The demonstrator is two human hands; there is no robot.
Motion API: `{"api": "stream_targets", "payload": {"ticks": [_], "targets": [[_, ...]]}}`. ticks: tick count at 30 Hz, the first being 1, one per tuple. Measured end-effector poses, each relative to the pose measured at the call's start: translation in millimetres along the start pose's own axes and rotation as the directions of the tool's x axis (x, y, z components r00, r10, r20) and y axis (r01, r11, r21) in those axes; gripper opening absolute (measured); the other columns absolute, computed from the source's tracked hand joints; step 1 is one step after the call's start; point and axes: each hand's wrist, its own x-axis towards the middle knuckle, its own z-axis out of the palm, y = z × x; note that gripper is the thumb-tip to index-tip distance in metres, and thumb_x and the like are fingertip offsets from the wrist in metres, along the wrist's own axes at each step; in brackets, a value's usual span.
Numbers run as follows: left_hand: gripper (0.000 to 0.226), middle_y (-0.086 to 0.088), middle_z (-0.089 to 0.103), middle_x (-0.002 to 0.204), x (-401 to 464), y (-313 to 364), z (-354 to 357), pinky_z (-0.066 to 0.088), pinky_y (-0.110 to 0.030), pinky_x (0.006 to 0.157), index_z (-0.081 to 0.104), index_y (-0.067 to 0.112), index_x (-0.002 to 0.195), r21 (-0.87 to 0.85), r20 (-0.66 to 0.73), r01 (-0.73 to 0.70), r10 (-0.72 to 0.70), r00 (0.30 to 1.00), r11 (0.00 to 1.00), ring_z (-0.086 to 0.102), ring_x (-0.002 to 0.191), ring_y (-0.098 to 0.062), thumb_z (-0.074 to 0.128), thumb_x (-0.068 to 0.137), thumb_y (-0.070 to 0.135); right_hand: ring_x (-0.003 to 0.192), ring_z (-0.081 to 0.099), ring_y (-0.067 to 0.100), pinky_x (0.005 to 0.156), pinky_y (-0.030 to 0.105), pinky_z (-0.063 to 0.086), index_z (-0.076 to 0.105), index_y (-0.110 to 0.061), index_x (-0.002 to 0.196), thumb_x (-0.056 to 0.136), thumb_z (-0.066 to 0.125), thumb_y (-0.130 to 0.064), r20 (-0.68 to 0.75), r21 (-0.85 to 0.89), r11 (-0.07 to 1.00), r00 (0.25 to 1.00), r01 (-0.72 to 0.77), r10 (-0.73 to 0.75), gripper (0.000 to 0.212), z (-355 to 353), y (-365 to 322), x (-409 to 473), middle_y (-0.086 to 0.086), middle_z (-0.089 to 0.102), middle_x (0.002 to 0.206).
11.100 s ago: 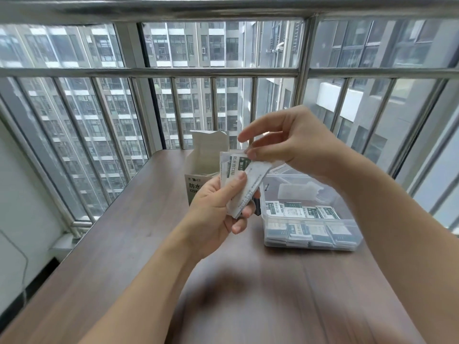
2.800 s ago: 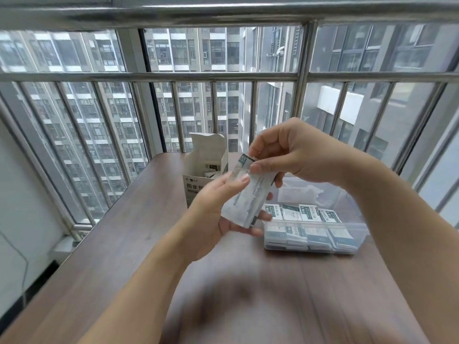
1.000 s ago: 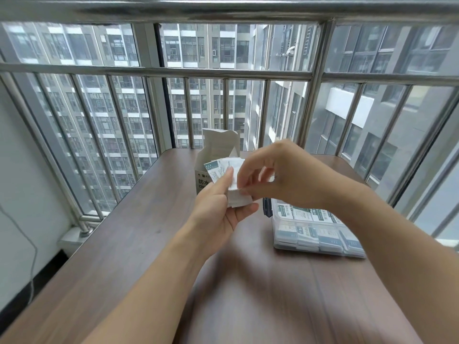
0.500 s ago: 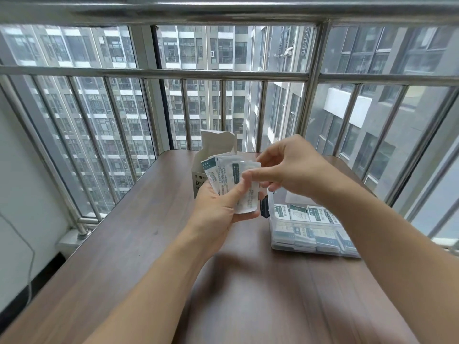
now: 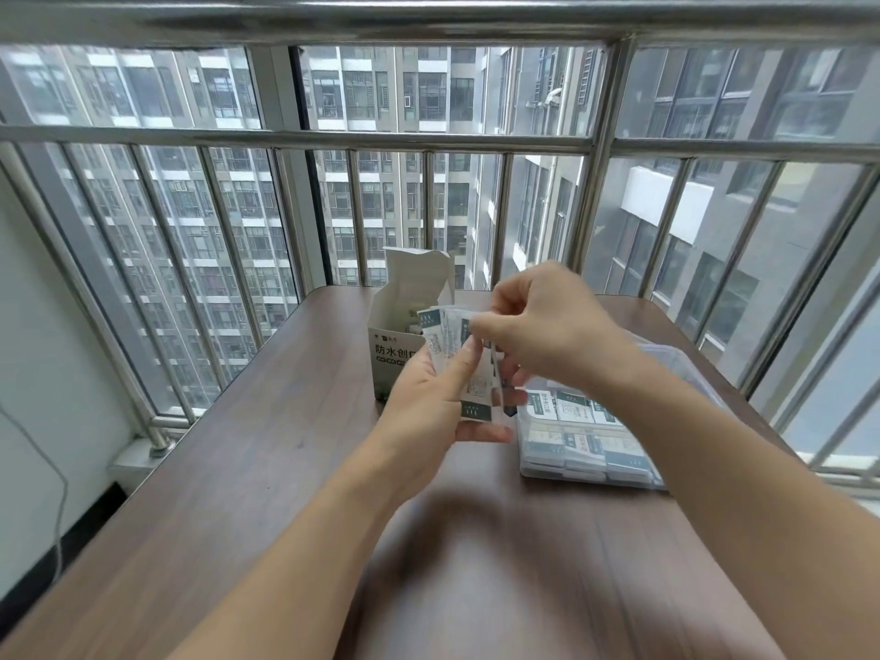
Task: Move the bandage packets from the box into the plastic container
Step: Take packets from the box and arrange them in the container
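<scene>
head view shows a small fan of bandage packets (image 5: pixel 464 369) held up over the table (image 5: pixel 266 469), between the box and the plastic container. the left hand (image 5: pixel 428 412) grips the fan from below, its thumb pressed across the front of the packets and its fingers curled behind them. the right hand (image 5: pixel 538 335) comes in from above and pinches the top edge of the front packet between thumb and forefinger; its other fingers are blurred, so how they lie cannot be told. the open box (image 5: pixel 405 326) stands just behind the left hand with its flap up. the plastic container (image 5: pixel 590 435) sits just right of the hands, its near compartments already packed with rows of packets.

the step in hand looks like peeling one packet off the fan. to do it well, the left thumb should ease just enough to free the front packet while the rest stay clamped, and the right hand should slide it upward rather than tug sideways. a window railing (image 5: pixel 428 140) runs behind the table.
</scene>
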Motion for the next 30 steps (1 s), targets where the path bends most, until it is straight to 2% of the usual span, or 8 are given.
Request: {"api": "stream_targets", "payload": {"ticks": [4,9,12,15,20,25,27,30], "targets": [[0.034,-0.009,0.068,0.082,-1,1,1,0.046,-0.025,0.038,0.059,0.009,0.109,-0.013,0.051,0.020,-0.020,0.999,1.000,0.064,0.060,-0.017,0.044,0.103,0.039,0.045,0.057,0.016,0.043,0.025,0.048,0.069,0.006,0.075,0.088,0.074,-0.043,0.072,0.121,0.992,0.997,-0.040,0.031,0.051,3,5,4,0.009,0.062,0.057],[0.032,-0.003,0.059,0.078,-3,7,-1,0.040,-0.021,0.036,0.057,0.010,0.110,-0.088,0.157,0.042,-0.028,0.987,0.995,0.055,0.058,-0.013,0.059,0.092,0.036,0.052,0.048,0.019,0.052,0.035,0.043,0.071,-0.005,0.073,0.083,0.078,-0.046,0.031,0.073,0.997,0.999,0.029,-0.031,0.042,-1,9,5,0.006,0.057,0.059],[0.010,-0.002,0.057,0.079,-4,9,-2,0.044,-0.022,0.041,0.057,0.008,0.101,-0.092,0.174,0.059,-0.042,0.984,0.994,0.055,0.062,-0.013,0.062,0.093,0.004,0.083,0.068,0.017,0.071,0.037,0.060,0.067,-0.021,0.106,0.078,0.078,-0.056,-0.039,0.071,0.993,0.995,0.099,-0.096,0.046,3,5,4,0.003,0.067,0.102],[0.009,-0.008,0.056,0.074,-2,5,-6,0.047,-0.026,0.046,0.063,0.003,0.094,0.097,0.153,-0.021,0.006,0.988,0.995,0.055,0.064,-0.014,0.066,0.086,0.000,0.103,0.057,-0.001,0.086,0.013,0.046,0.060,-0.036,0.126,0.072,0.082,-0.056,0.042,-0.069,0.975,0.978,0.209,-0.207,0.062,13,-7,-8,-0.013,0.056,0.123],[0.015,-0.007,0.062,0.059,1,5,-6,0.046,-0.026,0.043,0.064,0.000,0.083,0.285,0.015,-0.176,0.179,0.984,0.942,0.058,0.046,-0.019,0.061,0.083,-0.015,0.088,0.063,0.005,0.081,0.003,0.039,0.078,-0.023,0.093,0.086,0.074,-0.024,-0.213,-0.157,0.928,0.906,0.339,-0.367,0.008,35,-8,-14,-0.009,0.074,0.093],[0.027,-0.005,0.060,0.058,-1,10,-1,0.044,-0.027,0.039,0.063,0.008,0.074,0.181,-0.055,-0.093,0.104,0.993,0.979,0.056,0.049,-0.013,0.053,0.092,-0.009,0.076,0.065,-0.002,0.085,0.024,0.055,0.060,-0.027,0.135,0.092,0.068,-0.046,-0.037,-0.077,0.952,0.953,0.296,-0.299,0.048,20,-7,-9,-0.007,0.069,0.119],[0.026,0.000,0.057,0.050,1,6,-3,0.039,-0.024,0.037,0.060,0.007,0.067,0.371,-0.133,-0.164,0.227,0.965,0.914,0.051,0.040,-0.011,0.053,0.090,-0.003,0.083,0.064,0.000,0.088,0.022,0.052,0.047,-0.027,0.148,0.095,0.062,-0.049,0.124,-0.168,0.929,0.942,0.330,-0.312,0.059,15,-7,-7,-0.005,0.064,0.133],[0.024,0.012,0.054,0.042,3,1,-10,0.039,-0.017,0.044,0.055,0.025,0.057,0.740,-0.131,-0.273,0.530,0.838,0.615,0.051,0.041,-0.002,0.058,0.080,0.018,0.113,0.060,0.006,0.094,0.022,0.045,0.047,-0.023,0.148,0.100,0.055,-0.044,0.303,-0.201,0.903,0.901,0.379,-0.310,0.053,15,-4,-6,-0.004,0.061,0.138]]}}
